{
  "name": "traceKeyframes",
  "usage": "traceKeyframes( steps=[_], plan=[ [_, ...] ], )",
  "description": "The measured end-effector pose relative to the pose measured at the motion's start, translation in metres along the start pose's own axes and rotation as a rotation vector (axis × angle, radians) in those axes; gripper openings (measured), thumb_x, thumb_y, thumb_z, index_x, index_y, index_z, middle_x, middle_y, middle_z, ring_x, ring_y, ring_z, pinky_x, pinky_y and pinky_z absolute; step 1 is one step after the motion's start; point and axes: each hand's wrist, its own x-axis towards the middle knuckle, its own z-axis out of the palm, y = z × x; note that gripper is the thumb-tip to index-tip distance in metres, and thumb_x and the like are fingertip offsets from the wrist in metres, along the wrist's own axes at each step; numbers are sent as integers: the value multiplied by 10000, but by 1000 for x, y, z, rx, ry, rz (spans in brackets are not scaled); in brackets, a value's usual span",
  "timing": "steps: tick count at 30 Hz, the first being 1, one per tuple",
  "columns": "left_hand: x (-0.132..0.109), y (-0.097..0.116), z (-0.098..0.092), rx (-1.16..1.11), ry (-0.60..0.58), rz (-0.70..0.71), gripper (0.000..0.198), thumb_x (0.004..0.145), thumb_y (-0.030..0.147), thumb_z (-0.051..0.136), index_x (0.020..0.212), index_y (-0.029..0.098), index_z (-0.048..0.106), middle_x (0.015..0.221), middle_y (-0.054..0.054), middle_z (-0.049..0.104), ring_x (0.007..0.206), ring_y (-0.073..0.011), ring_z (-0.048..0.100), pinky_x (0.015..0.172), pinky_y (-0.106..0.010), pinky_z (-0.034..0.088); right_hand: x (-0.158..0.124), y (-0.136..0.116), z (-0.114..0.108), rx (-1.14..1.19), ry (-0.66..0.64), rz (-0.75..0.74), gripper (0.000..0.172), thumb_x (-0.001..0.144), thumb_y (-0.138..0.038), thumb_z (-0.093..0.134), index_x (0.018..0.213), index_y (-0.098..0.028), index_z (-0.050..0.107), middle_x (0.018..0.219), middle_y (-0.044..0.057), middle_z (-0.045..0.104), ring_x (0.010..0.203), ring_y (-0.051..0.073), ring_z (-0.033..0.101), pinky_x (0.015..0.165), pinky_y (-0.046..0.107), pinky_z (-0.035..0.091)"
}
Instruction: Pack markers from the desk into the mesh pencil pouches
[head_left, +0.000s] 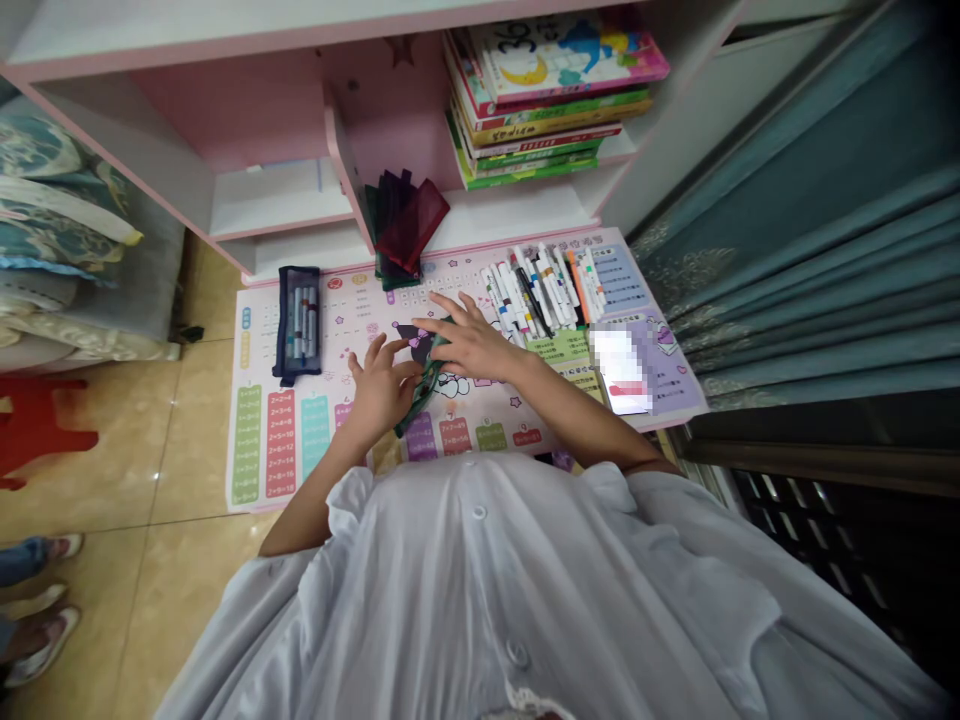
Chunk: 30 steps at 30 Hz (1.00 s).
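Near the middle of the desk lies a dark green mesh pouch [420,398], partly covered by both hands. My left hand [384,382] has its thumb and a finger at the pouch's left edge, other fingers spread. My right hand [474,340] reaches over the pouch's upper end, fingers spread, thumb side against it. A navy mesh pouch [301,325] with several markers inside lies to the left. Many loose white markers [544,290] lie in a row to the right. Dark green and red mesh pouches [409,230] are piled behind the hands.
A lit phone [622,370] lies at the desk's right. Stacked books [547,110] stand on the shelf behind. A red stool [45,425] and another person's feet [49,645] are on the floor at left; curtains hang right.
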Motion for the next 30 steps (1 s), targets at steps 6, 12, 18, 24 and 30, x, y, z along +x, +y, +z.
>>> traceKeyframes(
  steps=[6, 12, 18, 24, 30],
  plan=[
    [3, -2, -7, -18, -11, 24, 178, 902, 222, 574, 940, 274, 740, 1410, -83, 580, 1469, -370, 328, 1105, -781, 172, -3, -12, -6, 85, -26, 44, 121, 839, -164, 669, 746, -197, 739, 1490, 58, 533, 1521, 354, 232, 1210, 692, 142],
    [2, -21, -23, -131, 17, 45, 246, 837, 434, 720, 1031, 282, 731, 1419, -94, 583, 1451, -367, 370, 1143, -702, 214, -15, -21, -19, 98, -83, 189, 114, 849, -199, 678, 765, -187, 753, 1492, 97, 528, 1525, 374, 224, 1187, 722, 186],
    [-9, -49, -24, -126, 25, 15, 356, 743, 374, 815, 1074, 283, 722, 1440, -104, 568, 1456, -368, 368, 1157, -666, 241, -30, -13, -22, 145, -88, 263, 109, 848, -220, 693, 771, -195, 766, 1479, 101, 539, 1526, 385, 219, 1162, 742, 218],
    [-12, -46, -18, -121, 47, 14, 146, 816, 298, 725, 960, 281, 741, 1374, -86, 622, 1443, -362, 389, 1119, -736, 214, -34, -9, -20, 137, -95, 298, 113, 847, -245, 705, 765, -186, 756, 1458, 110, 549, 1516, 394, 239, 1155, 734, 253],
    [-12, -46, -10, -126, 95, -3, 112, 829, 297, 674, 913, 283, 746, 1348, -69, 640, 1444, -347, 393, 1152, -716, 162, -25, -26, -20, 57, 15, 329, 163, 834, -310, 723, 962, -213, 749, 1461, 125, 523, 1489, 405, 280, 1148, 720, 274]
  ],
)
